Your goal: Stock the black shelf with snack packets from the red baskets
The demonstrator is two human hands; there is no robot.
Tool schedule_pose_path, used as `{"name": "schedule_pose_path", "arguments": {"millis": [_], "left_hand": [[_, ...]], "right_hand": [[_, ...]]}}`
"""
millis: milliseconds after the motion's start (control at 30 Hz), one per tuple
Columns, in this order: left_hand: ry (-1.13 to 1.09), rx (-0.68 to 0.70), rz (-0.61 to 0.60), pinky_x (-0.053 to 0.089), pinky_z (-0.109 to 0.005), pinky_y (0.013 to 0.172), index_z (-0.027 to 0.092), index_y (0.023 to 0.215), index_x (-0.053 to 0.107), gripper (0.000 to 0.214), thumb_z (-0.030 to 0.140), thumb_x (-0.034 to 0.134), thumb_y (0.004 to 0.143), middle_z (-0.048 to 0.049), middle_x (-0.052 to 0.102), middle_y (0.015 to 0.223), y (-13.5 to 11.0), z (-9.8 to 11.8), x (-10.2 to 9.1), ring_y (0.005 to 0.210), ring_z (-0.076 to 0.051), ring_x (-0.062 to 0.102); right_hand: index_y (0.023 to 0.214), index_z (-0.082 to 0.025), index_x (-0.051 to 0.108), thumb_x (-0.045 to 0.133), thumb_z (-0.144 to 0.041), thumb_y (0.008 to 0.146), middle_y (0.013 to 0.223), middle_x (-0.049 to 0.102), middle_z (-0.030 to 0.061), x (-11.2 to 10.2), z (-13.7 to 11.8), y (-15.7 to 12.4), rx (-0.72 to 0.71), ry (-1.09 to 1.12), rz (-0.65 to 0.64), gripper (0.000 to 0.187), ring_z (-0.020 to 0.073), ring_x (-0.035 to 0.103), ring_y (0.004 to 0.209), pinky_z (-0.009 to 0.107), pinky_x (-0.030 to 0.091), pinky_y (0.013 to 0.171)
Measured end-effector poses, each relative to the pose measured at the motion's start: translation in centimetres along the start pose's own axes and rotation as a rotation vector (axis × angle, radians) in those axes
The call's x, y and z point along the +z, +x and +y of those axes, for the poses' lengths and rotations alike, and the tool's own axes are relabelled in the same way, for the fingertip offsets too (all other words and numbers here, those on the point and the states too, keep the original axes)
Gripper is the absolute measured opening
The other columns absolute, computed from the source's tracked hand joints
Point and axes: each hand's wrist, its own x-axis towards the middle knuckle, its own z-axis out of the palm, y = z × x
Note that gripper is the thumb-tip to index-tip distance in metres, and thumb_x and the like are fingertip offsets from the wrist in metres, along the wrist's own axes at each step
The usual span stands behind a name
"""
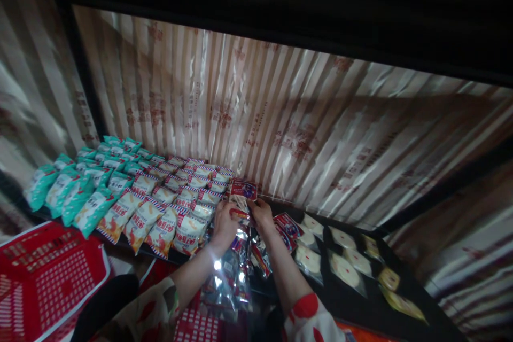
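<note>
Packet (242,191) with unreadable red label is pinched in the grip of left hand (224,225) and right hand (262,212), red basket (44,272) well apart.

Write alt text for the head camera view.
The left hand and right hand hold a red packet upright over a dark shelf. Orange-and-white packets and teal packets lie in rows to the left, clear-wrapped round cakes to the right. A red basket sits lower left.
</note>
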Motion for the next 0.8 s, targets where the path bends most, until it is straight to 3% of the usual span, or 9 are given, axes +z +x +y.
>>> {"name": "schedule_pose_path", "arguments": {"millis": [167,367,633,800], "left_hand": [[0.091,0.045,-0.017,0.036,-0.036,0.105,0.019,0.102,0.063,0.034,0.007,0.045,0.076,-0.0075,0.053,0.123,0.1,-0.4,-0.3,0.118,-0.021,0.048],[0.144,0.143,-0.037,0.033,-0.041,0.108,0.019,0.111,0.058,0.037,0.011,0.047,0.077,-0.0081,0.052,0.125,0.0,-2.2,0.6,0.124,-0.023,0.041],[0.23,0.203,-0.135,0.026,-0.044,0.111,0.014,0.125,0.048,0.048,0.013,0.053,0.077,-0.0119,0.043,0.135,-0.4,-1.9,0.1,0.135,-0.027,0.024],[0.347,0.258,-0.148,0.026,-0.039,0.112,0.014,0.123,0.052,0.043,0.005,0.035,0.085,-0.0125,0.045,0.134,-0.4,-1.7,-0.4,0.135,-0.024,0.027]], "right_hand": [[0.095,-0.014,0.066,0.052,-0.037,0.075,0.087,0.07,0.0081,1.2,-0.6,1.6,-0.035,-0.202,-0.027,0.034,0.0197,0.065,0.079,0.025,0.047,0.068],[0.119,-0.016,0.055,0.049,-0.029,0.079,0.102,0.068,0.0062,1.6,-1.0,1.3,-0.058,-0.329,0.003,0.042,0.0178,0.064,0.091,0.025,0.045,0.081],[0.107,-0.015,0.064,0.044,-0.028,0.082,0.1,0.069,0.0072,1.5,-1.2,0.6,-0.08,-0.447,-0.046,0.035,0.0184,0.064,0.095,0.025,0.044,0.086],[0.112,-0.018,0.062,0.043,-0.029,0.084,0.109,0.066,0.0082,1.4,-1.8,0.0,-0.076,-0.564,-0.068,0.036,0.0186,0.062,0.099,0.025,0.044,0.085]]}}
